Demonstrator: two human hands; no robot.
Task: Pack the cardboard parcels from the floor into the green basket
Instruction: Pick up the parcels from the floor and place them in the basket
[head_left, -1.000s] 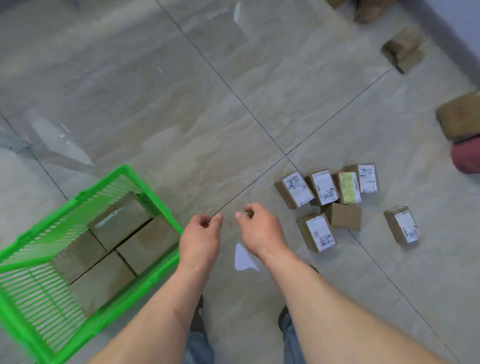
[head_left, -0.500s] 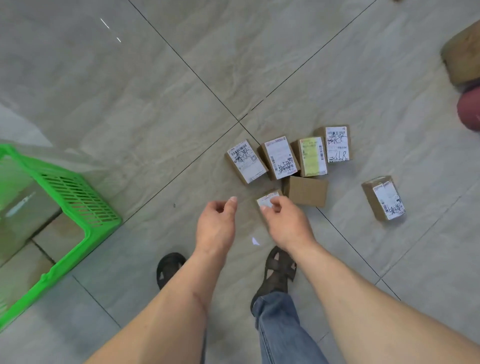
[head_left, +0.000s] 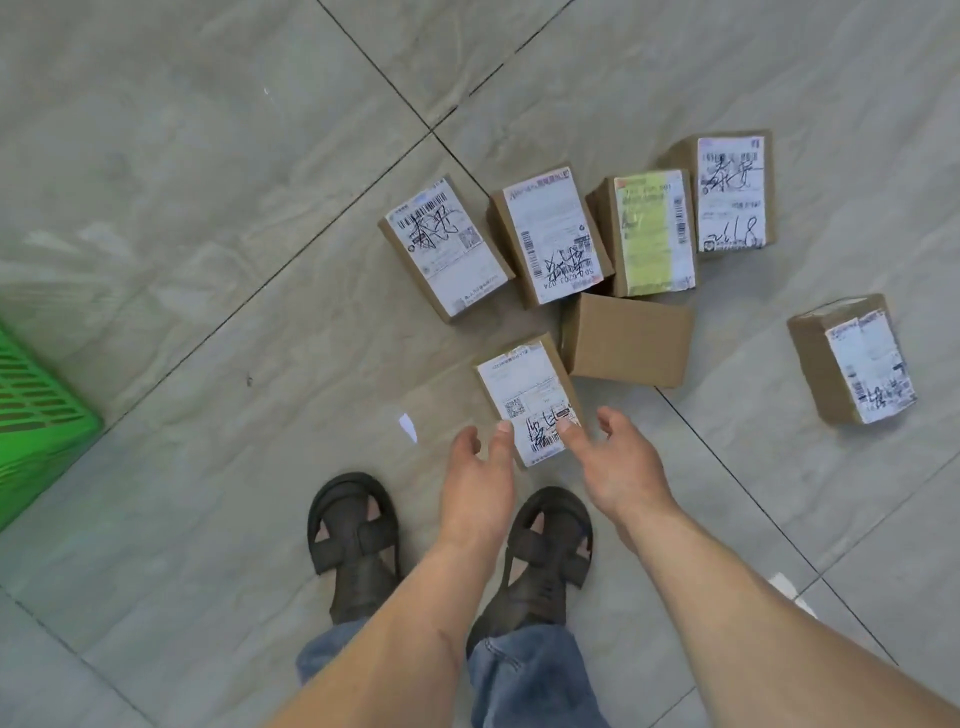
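Reaching toward the nearest parcel, both hands are recorded in the head view, the only view supplied.

Item 1, left hand: fingers loosely spread, nothing held, thumb tip at the near left edge of the nearest parcel's label.

Item 2, right hand: fingers apart, nothing held, thumb tip over the near right corner of the same label. Contact cannot be confirmed for either thumb.

Item 3, parcels on the floor: 7 counted. 4 labelled ones lie in a row beyond, a plain brown parcel sits just beside the nearest one, and 1 lone parcel lies well apart to the right.

Item 4, green basket: only a corner is seen at the left edge, well apart from the parcels; its contents are not shown.

Item 5, 2 dark sandals, worn, below the hands.

Handling note: the nearest parcel is judged best taken by its 2 long sides, 1 hand per side, and lifted level so the neighbouring plain parcel is not knocked.

Change against 0.5 s ago: the right hand then covered most of the nearest parcel; its label is now largely exposed, and less of the basket is visible.
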